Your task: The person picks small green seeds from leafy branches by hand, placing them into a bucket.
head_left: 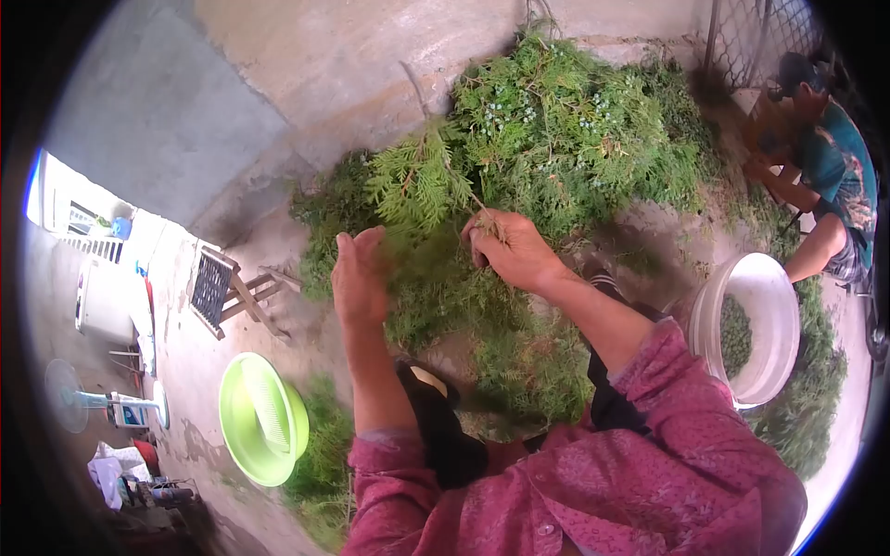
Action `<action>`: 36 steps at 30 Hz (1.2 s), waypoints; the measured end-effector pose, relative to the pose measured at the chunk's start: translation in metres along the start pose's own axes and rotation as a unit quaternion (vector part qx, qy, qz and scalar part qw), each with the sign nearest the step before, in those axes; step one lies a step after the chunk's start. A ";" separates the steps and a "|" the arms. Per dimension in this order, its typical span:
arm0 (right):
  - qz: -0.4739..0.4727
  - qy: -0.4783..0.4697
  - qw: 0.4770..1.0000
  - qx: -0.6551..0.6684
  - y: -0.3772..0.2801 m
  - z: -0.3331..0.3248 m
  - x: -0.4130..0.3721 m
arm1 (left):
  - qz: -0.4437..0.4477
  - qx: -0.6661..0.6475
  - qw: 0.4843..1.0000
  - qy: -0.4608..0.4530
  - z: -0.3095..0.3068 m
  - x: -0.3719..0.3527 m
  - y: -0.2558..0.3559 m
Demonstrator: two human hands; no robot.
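Observation:
My right hand [513, 250] is closed around the thin brown stem of a green conifer sprig [422, 181], whose flat, scaly foliage spreads up and left of the fist. To the left, my left hand [359, 278] is raised with its thumb apart from the fingers, and I see nothing held in it. Blurred green foliage shows just beside its fingertips. Beyond both hands lies a large heap of cut conifer branches [575, 130], dotted with small pale blue-green berries. More loose clippings [533, 357] cover the ground between my legs.
A white bucket [779, 324] with green bits inside stands at right. At left are a lime-green basin [232, 417] holding a strainer, and a small folding stool [218, 292]. A seated person [830, 167] is at the far right, near a wire fence [746, 37].

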State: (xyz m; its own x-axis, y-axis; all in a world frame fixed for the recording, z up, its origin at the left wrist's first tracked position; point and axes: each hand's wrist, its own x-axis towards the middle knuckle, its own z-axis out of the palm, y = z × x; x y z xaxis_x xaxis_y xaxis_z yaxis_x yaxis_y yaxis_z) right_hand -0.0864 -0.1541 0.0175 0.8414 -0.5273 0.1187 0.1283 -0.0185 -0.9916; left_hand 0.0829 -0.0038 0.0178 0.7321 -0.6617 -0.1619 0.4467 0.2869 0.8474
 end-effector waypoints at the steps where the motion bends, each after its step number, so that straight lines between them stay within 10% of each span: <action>1: -0.023 0.018 0.998 -0.057 -0.003 -0.001 0.000 | 0.064 0.139 0.988 0.018 0.003 -0.001 -0.001; 5: -0.190 0.094 0.919 -0.334 0.013 0.007 0.002 | 0.127 0.336 0.930 -0.077 0.027 -0.013 -0.021; 8: -0.085 0.016 0.889 -0.450 0.012 0.024 -0.007 | 0.108 0.209 0.966 -0.105 0.042 -0.010 -0.056; 10: -0.100 -0.018 0.891 -0.442 0.022 0.035 -0.012 | -0.013 0.097 0.988 -0.118 0.049 -0.011 -0.054; 18: -0.103 -0.161 0.893 -0.406 0.002 0.016 -0.011 | -0.046 -0.026 0.998 -0.031 0.048 -0.018 -0.044; 20: -0.031 -0.083 0.982 -0.168 0.003 0.012 -0.008 | -0.038 -0.053 0.997 -0.041 0.051 -0.022 -0.040; 24: -0.125 0.076 0.962 -0.229 -0.005 0.011 0.001 | -0.059 0.017 0.996 -0.063 0.047 -0.019 -0.048; 36: -0.163 0.040 0.929 -0.329 0.005 0.017 0.008 | -0.070 0.037 0.994 -0.077 0.050 -0.029 -0.054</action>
State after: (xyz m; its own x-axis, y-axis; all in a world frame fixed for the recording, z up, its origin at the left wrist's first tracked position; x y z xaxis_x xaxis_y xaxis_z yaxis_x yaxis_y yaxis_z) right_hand -0.0705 -0.1440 0.0142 0.7690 -0.4639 0.4399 -0.0019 -0.6898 -0.7240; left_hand 0.0121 -0.0348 0.0014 0.5758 -0.7910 -0.2070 0.4955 0.1361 0.8579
